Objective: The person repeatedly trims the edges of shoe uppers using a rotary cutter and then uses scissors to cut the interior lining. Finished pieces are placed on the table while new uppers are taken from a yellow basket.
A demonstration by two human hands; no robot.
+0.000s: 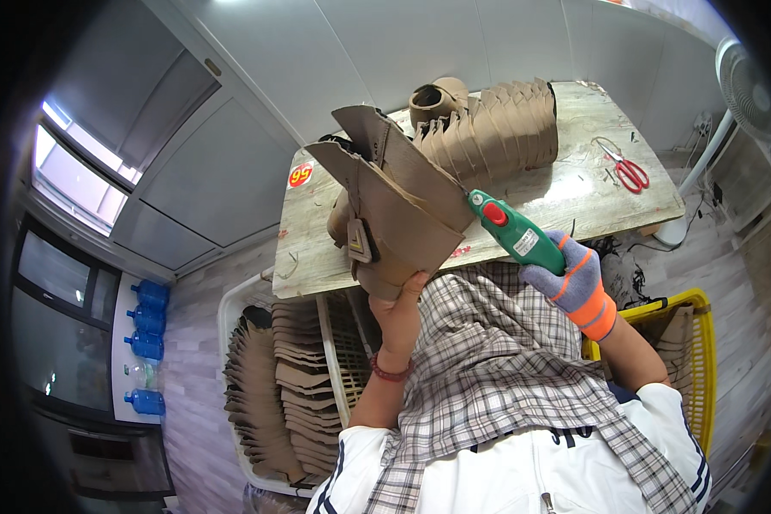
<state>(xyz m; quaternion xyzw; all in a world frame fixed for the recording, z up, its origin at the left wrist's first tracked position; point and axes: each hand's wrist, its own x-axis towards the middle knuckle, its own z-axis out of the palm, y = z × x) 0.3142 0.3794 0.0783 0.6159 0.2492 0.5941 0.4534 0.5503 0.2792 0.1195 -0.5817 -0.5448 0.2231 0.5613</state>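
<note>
My bare left hand (397, 315) grips a tan boot upper (407, 236) at its lower end and holds it tilted over the table's near edge. The upper has tall flaring flaps, and a tag-like piece hangs at its side. In a grey and orange glove, my right hand (574, 287) is closed around a green handheld power tool (518, 233) with a red switch. The tool's narrow tip meets or nearly meets the upper's right edge; I cannot tell whether they touch. Behind them, a row of nested tan boot uppers (497, 128) lies on the table (608, 201).
Red-handled scissors (631, 174) lie at the table's right, among dark scraps. Below left stands a white basket (231, 321) packed with uppers; a yellow basket (704, 368) is at my right. A fan (750, 90) stands far right, and blue water jugs (148, 321) line the left wall.
</note>
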